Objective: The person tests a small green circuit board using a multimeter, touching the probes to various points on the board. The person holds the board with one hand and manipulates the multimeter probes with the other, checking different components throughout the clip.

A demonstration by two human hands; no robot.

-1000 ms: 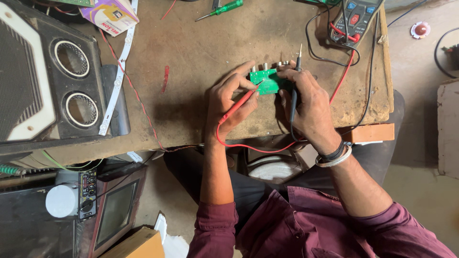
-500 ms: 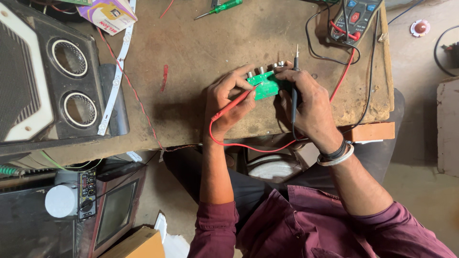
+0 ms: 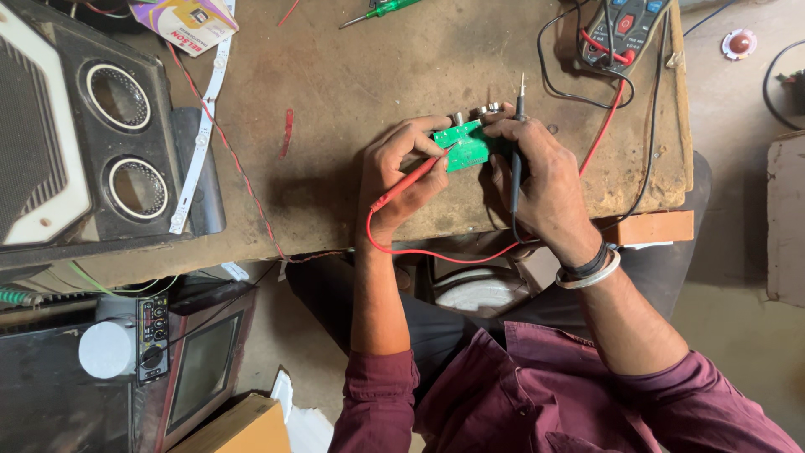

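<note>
A small green circuit board [image 3: 464, 146] with metal knobs on its far edge is held over the workbench between both hands. My left hand [image 3: 398, 176] grips a red test probe [image 3: 408, 182], whose tip touches the board's near left corner. My right hand [image 3: 537, 180] steadies the board's right side and also holds a black test probe [image 3: 516, 147], tip pointing away from me. Red and black leads run from the probes to a multimeter [image 3: 622, 32] at the far right of the bench.
A black speaker box [image 3: 92, 134] fills the bench's left side. A white LED strip [image 3: 201, 126], a thin red wire, a green screwdriver [image 3: 381, 11] and a small printed carton [image 3: 180, 21] lie at the back. A wooden block [image 3: 652, 226] sits at the near right edge. Old electronics stand below left.
The board and both hands have shifted slightly up and to the right. The red probe tip now rests on the board's corner; grips are unchanged.
</note>
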